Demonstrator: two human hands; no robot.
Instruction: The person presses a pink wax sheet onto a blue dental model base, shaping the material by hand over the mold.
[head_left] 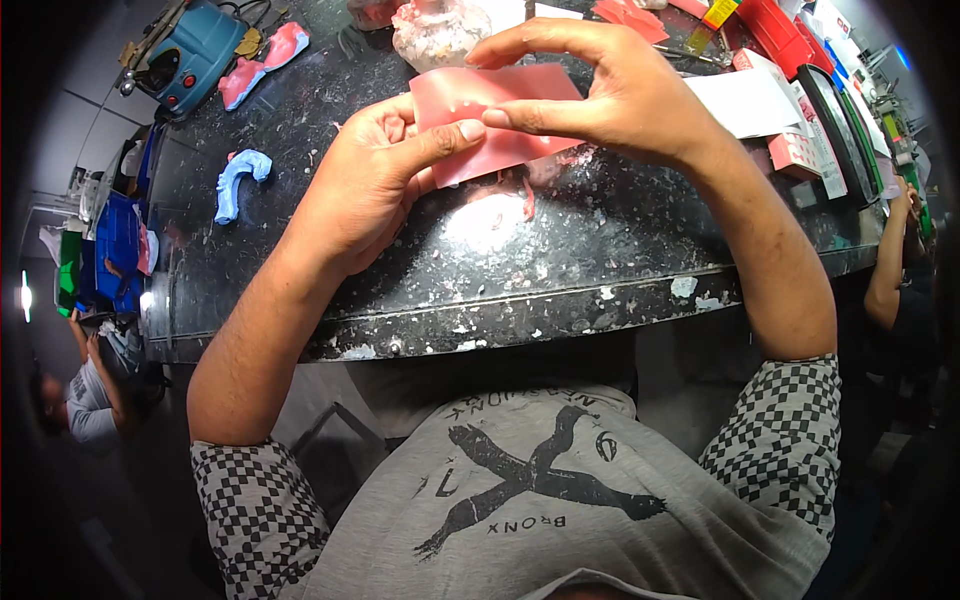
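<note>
A flat pink wax sheet (517, 104) is held up over the near part of the black workbench. My left hand (372, 165) grips its left side, thumb lying on top and fingers underneath. On the right, my right hand (610, 95) has its thumb pressed on the sheet's face, close to the left thumb, while its fingers arch over toward the far edge. Some small pale spots show on the wax near the thumbs. Just beyond the sheet sits a lumpy, pink-and-white crusted round object (440, 35), partly covered by the sheet and hand.
A blue curved, arch-shaped piece (238, 184) lies left on the speckled workbench (560, 265). Farther back are a pink-and-blue piece (262, 66) and a blue machine (190, 62). White paper (740, 100), boxes (795, 150) and a red tray (775, 35) crowd the right. Other people sit at both sides.
</note>
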